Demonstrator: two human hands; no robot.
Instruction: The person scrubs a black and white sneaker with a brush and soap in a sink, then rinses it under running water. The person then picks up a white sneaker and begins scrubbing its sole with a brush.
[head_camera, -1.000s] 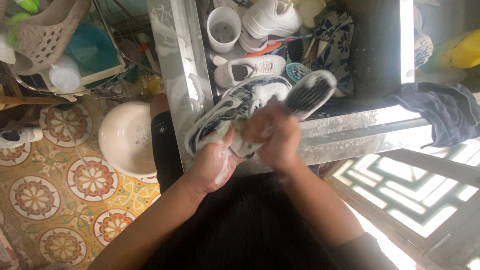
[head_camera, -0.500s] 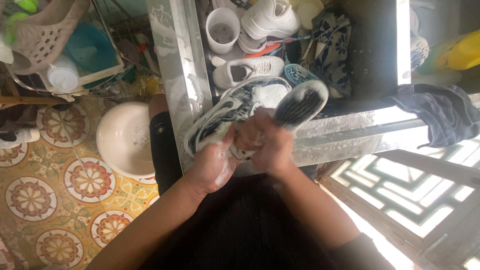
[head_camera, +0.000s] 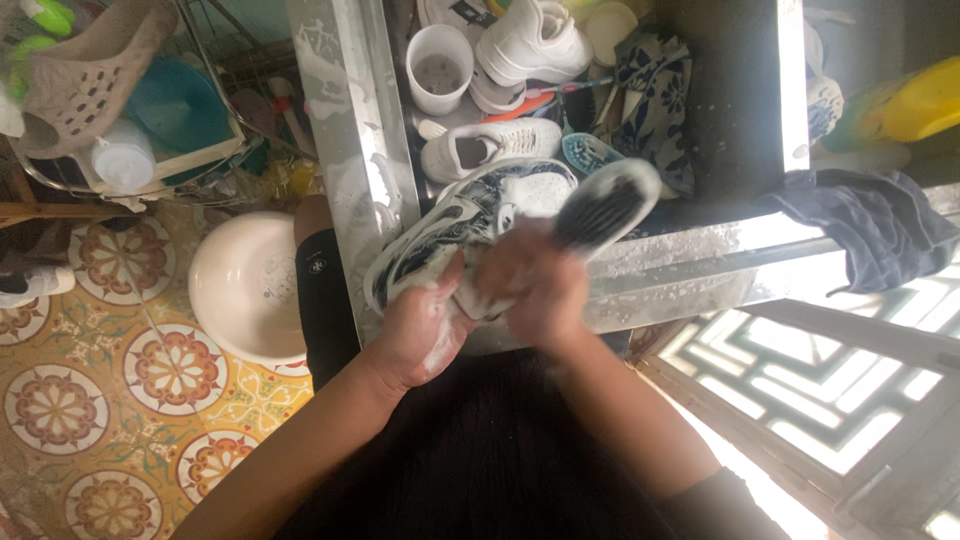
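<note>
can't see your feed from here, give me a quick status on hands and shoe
Left hand gripping soapy dark-and-white sneaker at sink edge. Right hand holding scrub brush against it, blurred. White sneakers and cup behind, nothing blocking.

Dark-and-white mesh-cloth sneaker (head_camera: 470, 225), wet and coated in matt soap foam. Left hand (head_camera: 420, 330) and right hand (head_camera: 535, 285), skin slick with lather. Scrubbing brush with pale glossy plastic back (head_camera: 608, 205), blurred. Shiny stainless-steel sink rim (head_camera: 345, 120), smooth, streaked with suds. White smooth-surfaced sneaker (head_camera: 490, 148), synthetic-looking upper, lying in the sink. White matt plastic cup (head_camera: 440, 68). Glossy white plastic basin (head_camera: 245, 290) on the patterned, lightly glazed floor tiles (head_camera: 90, 400). Dark grey soft cloth (head_camera: 870, 225), matt and creased, draped over the counter (head_camera: 700, 260).
</note>
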